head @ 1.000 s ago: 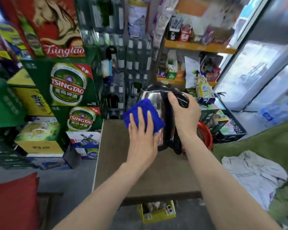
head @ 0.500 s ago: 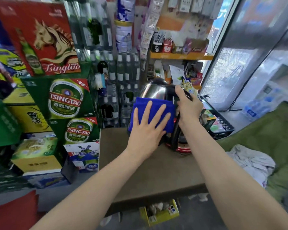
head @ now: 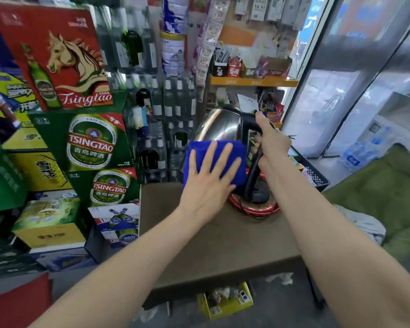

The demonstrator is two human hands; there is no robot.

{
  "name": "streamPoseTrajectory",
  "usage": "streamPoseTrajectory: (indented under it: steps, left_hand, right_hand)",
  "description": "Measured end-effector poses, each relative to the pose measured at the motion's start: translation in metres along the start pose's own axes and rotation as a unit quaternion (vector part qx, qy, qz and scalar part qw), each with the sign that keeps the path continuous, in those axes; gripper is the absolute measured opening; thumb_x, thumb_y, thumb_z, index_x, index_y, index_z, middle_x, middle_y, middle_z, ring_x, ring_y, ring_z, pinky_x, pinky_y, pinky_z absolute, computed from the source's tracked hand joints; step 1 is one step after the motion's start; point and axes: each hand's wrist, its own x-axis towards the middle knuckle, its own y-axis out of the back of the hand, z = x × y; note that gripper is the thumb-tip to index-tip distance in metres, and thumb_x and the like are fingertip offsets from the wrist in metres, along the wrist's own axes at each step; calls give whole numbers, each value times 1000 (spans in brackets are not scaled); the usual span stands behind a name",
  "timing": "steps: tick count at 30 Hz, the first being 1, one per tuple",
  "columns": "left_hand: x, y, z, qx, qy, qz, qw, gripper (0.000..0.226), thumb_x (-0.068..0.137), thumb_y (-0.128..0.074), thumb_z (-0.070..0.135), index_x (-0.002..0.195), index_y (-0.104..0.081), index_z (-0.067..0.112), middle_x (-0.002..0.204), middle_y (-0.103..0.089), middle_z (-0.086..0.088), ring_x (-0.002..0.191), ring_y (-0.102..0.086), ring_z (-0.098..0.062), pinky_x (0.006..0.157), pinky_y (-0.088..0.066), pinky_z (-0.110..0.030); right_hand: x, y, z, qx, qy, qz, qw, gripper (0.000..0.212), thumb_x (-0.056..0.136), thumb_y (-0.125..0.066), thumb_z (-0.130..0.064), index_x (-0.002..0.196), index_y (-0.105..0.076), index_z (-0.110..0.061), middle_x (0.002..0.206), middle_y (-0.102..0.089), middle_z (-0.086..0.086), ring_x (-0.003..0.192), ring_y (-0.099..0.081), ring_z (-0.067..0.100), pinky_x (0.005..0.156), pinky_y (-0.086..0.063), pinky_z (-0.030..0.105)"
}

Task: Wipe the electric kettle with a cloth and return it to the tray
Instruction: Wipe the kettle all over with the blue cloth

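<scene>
A steel electric kettle (head: 219, 125) with a black handle is tilted to the left above a red round tray (head: 255, 208) on the brown table (head: 213, 242). My right hand (head: 271, 143) grips the black handle. My left hand (head: 207, 185) lies flat with spread fingers on a blue cloth (head: 234, 153), pressing it against the kettle's near side. The kettle's black base (head: 258, 194) sits on the tray. The cloth hides the kettle's lower body.
Stacked green and red beer cartons (head: 90, 143) stand left of the table. Bottle racks and an orange shelf (head: 253, 82) are behind it. A black crate (head: 314, 172) and green bedding (head: 386, 185) lie to the right; a yellow box (head: 225, 301) sits under the table.
My left hand has slid the blue cloth from the kettle's left side across its near side and lower down. The view has shifted, and the red tray now shows under the kettle.
</scene>
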Motion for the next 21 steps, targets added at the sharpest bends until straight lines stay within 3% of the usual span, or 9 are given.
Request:
streamPoseTrajectory:
  steps: [4, 7, 10, 13, 16, 18, 21]
  left_hand:
    - [59, 23, -23, -87, 117, 5, 989, 61, 99, -30, 49, 154, -20, 25, 164, -11, -12, 150, -4, -41, 114, -16, -67]
    - [74, 24, -34, -142, 177, 5, 974, 59, 99, -30, 48, 154, -19, 28, 163, -12, -16, 149, -7, -43, 112, -23, -65]
    - [33, 3, -7, -69, 117, 10, 991, 57, 98, -32, 41, 153, -24, 26, 164, -9, -18, 149, -8, -45, 111, -22, -66]
    - [-3, -14, 14, -27, 45, -14, 999, 58, 96, -30, 41, 152, -29, 25, 163, -12, -17, 149, -5, -45, 112, -16, -70]
    - [21, -9, -4, -56, 81, 7, 995, 58, 97, -30, 44, 153, -25, 27, 164, -13, -14, 150, -8, -42, 114, -15, -66]
    - [48, 4, -26, -145, 166, 17, 975, 58, 98, -26, 48, 153, -21, 30, 162, -19, -13, 147, -18, -40, 114, -22, -62]
    - [63, 11, -55, -327, 260, 2, 909, 58, 100, -21, 49, 155, -14, 32, 161, -22, -13, 144, -27, -38, 112, -31, -54]
  right_hand:
    - [-6, -6, 11, 5, -15, -12, 1000, 29, 73, -87, -36, 83, -68, -16, 70, -69, 4, 45, -58, 12, 43, -45, 24]
    - [-7, -10, 17, -11, -7, -20, 1000, 52, 59, -90, -46, 92, -68, -13, 91, -75, 6, 69, -71, 21, 61, -60, 37]
    - [1, -9, 15, -24, 11, 12, 1000, 37, 66, -89, -43, 72, -63, -17, 75, -71, 5, 69, -65, 22, 70, -57, 41]
    - [4, -6, 16, -41, 14, 5, 999, 38, 68, -87, -44, 61, -60, -18, 64, -65, 5, 56, -57, 20, 60, -51, 40]
    - [2, -8, 22, -39, 15, -9, 999, 30, 71, -87, -39, 67, -66, -18, 70, -70, 3, 60, -63, 18, 60, -55, 37]
    - [-2, -10, 24, -41, 6, -17, 999, 30, 68, -88, -42, 73, -71, -18, 80, -75, 5, 68, -67, 20, 67, -59, 38]
    - [-3, -12, 21, -54, 12, -26, 998, 32, 65, -89, -47, 69, -71, -20, 75, -70, 4, 64, -60, 18, 63, -53, 36]
